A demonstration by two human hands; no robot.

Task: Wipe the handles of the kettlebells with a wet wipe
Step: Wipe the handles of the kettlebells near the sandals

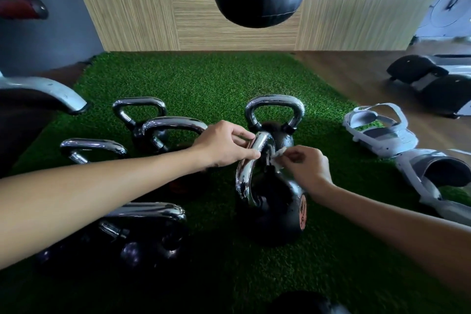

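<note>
Head view: on green turf (pixel 204 79), left hand (pixel 224 145) fingers curl round near kettlebell (pixel 275 211) handle (pixel 251 168), steadying. Right hand (pixel 305 166) fingers pinch wet wipe (pixel 279 157) against handle's inner side. Mid-wipe; next, probably work round the remaining chrome.

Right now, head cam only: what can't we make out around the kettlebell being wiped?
- Wet wipe: mostly hidden in the right hand, so its extent is unclear.
- Orange label on the kettlebell: seen edge-on, unreadable.
- Handle: its top is covered by the left hand.
- Dark object: cut off by the bottom edge.
</note>
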